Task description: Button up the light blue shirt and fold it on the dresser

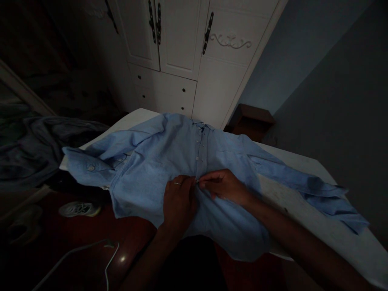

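Light-blue button-up shirt lies front-up across a white table in a dim room, collar at the far side, hem hanging over the near edge. Both hands meet on its button placket near the lower front: the left hand, a ring on one finger, pinches the fabric edge, while the right hand grips the opposite edge, fingertips touching at a button. One sleeve trails off to the right along the table; the other sleeve, its cuff buttoned, is folded over at the left. A white wardrobe stands beyond the table. On the dark red floor at left lie a sneaker and a white cable.
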{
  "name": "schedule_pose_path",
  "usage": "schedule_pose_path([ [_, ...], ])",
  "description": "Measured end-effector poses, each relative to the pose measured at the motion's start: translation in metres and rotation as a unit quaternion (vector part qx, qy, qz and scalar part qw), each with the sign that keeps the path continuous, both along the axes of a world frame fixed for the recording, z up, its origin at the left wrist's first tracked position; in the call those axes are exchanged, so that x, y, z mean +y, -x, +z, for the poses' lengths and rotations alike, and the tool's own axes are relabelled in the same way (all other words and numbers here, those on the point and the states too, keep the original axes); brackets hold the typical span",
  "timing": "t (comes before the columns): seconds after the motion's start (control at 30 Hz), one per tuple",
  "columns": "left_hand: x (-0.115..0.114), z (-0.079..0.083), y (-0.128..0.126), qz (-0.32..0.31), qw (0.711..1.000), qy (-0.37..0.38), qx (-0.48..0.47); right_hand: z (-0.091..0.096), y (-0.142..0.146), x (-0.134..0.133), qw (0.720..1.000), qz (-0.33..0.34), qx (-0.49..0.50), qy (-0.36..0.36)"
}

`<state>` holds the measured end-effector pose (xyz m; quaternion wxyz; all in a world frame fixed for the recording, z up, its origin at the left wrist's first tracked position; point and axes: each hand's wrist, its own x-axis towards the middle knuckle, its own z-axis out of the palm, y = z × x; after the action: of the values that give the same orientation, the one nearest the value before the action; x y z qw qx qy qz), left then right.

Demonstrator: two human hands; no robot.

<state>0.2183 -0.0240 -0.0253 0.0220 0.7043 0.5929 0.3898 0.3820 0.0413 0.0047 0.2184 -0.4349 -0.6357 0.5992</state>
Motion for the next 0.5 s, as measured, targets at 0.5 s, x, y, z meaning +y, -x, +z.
schedule_pose_path([
  [0.5, 0.002, -0.001, 0.001, -0.022, 1.0, -0.019, 0.011, 0.004, 0.013, -0.004, 0.99, -0.083, 0.054, 0.101],
])
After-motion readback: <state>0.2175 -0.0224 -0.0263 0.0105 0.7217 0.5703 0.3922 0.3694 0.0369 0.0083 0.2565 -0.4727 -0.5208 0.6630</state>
